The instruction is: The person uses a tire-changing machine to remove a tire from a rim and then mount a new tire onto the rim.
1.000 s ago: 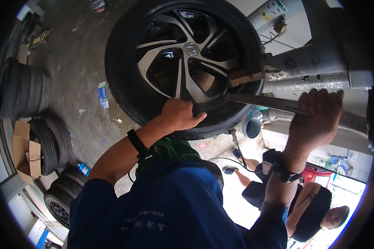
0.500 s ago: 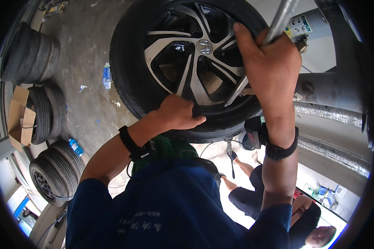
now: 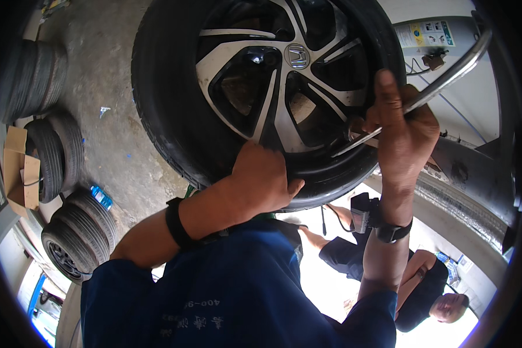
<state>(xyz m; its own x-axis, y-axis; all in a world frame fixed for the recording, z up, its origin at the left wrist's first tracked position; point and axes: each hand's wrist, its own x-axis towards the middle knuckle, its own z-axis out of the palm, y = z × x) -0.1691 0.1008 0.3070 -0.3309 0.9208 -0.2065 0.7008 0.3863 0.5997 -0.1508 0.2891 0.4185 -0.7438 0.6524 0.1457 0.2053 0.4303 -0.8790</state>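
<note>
A black tyre on a black-and-silver alloy rim fills the upper middle. My right hand is closed round a long metal tyre lever at the wheel's right side, thumb pointing up. The lever slants across; its thin tip rests near the rim edge at the lower right, by the tyre bead. My left hand presses on the near sidewall, its fingers curled down at the rim edge and its thumb sticking out to the right. The ends of its fingers are hidden.
Used tyres stand in several stacks along the left, with an open cardboard box and a blue bottle beside them. A grey machine arm lies at the right. Another person is at the lower right.
My right hand has tilted the lever from steep to flatter, its upper end swinging right and down. My left hand has shifted slightly right and down. The wheel appears larger in view.
</note>
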